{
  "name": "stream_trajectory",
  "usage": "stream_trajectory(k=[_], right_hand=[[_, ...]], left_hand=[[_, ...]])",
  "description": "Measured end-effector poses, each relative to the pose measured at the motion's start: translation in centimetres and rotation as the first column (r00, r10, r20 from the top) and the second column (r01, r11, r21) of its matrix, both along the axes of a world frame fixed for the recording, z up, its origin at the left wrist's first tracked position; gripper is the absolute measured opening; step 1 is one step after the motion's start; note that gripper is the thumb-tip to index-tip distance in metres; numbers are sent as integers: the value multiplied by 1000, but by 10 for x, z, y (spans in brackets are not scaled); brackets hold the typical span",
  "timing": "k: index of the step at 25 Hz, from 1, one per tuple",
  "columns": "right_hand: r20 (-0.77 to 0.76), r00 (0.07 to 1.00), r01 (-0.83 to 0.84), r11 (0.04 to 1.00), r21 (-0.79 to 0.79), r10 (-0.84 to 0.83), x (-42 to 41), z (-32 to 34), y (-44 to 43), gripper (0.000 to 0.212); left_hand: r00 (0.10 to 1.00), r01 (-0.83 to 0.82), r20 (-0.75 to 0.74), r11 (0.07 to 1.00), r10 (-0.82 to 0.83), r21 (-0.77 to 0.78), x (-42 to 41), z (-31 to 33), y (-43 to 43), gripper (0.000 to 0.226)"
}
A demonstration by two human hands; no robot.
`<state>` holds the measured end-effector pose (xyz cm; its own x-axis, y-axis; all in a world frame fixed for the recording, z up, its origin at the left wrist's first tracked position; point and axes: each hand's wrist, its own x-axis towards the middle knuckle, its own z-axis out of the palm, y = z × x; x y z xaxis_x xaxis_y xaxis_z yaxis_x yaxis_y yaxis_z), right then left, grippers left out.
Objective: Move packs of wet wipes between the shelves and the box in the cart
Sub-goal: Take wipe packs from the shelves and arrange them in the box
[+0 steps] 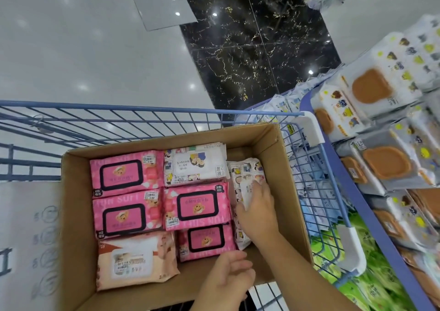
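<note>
We grip the white pack [245, 172], on edge by the box's [78, 215] right wall (to fit the gap, probably), in our right hand [256, 212]; left hand [228, 279] loose, empty, at its near wall.

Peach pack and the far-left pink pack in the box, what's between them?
The middle pink pack lies between the peach pack and the far-left pink pack, touching both, as the head view shows.

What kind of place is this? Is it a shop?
Most likely a shop aisle. There is a blue wire cart, shelves stacked with many matching packs of wet wipes, and price stickers on the pink packs in the box.
</note>
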<state>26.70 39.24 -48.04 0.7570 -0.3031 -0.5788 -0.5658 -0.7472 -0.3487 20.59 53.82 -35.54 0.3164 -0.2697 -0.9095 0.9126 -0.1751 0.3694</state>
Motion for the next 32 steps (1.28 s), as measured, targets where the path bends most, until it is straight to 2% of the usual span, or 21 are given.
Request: stream_trajectory(k=[1,3,5,6,7,9,10,12,13,16,18,19,20,22,24,27,29,32], right_hand=[[58,989,-136,990,-43,138,9,1,3,68],[85,935,-339,937,-80,346,36,-2,3,68],[-16,897,-442,893,-82,443,65,-10,-7,72],[-80,873,-486,870,-83,480,78,-12,-13,73],[-133,857,-510,857,-80,498,88,-12,-19,70],[-202,826,-545,837,-51,526,96,-8,-26,69],[-221,810,-566,823,-47,544,97,-7,-28,70],[-253,772,-618,782,-84,583,95,-8,-30,69],[-271,756,-636,767,-87,596,96,-7,-30,68],[-303,728,-661,747,-72,615,90,-5,-29,62],[-350,700,-677,735,-46,623,83,-4,-31,55],[-372,692,-675,737,-32,618,79,-2,-32,56],[-399,687,-667,745,-13,608,75,-1,-33,58],[-452,677,-643,765,18,580,72,3,-37,64],[-419,712,-620,784,0,563,66,12,-39,63],[-238,853,-473,881,22,464,38,49,-33,48],[-189,927,-306,944,124,325,12,79,-26,46],[-144,988,-5,958,287,49,-31,128,-17,57]], left_hand=[[999,16,32,999,-17,29,-1,-2,2,44],[987,99,114,991,-109,89,0,-4,9,36],[918,223,275,947,-284,232,8,-2,20,32],[843,320,344,899,-414,298,9,-5,27,41],[725,465,383,817,-573,341,6,-13,34,59],[456,723,361,575,-814,382,-5,-21,45,91],[346,782,366,481,-864,397,-15,-20,47,94],[159,728,468,424,-869,538,-35,-19,45,82],[105,713,477,401,-873,575,-42,-21,43,80],[95,772,421,333,-902,541,-48,-26,29,70],[31,756,452,317,-891,573,-45,-29,23,65],[3,807,414,247,-910,537,-46,-31,24,68],[18,848,383,217,-923,484,-46,-32,26,74],[45,871,370,217,-928,440,-40,-25,23,86],[61,885,371,222,-927,410,-38,-20,21,92],[69,859,367,242,-928,451,-33,-1,25,91],[154,861,307,280,-939,425,-25,13,33,89],[330,787,302,437,-895,435,-10,40,42,77]])
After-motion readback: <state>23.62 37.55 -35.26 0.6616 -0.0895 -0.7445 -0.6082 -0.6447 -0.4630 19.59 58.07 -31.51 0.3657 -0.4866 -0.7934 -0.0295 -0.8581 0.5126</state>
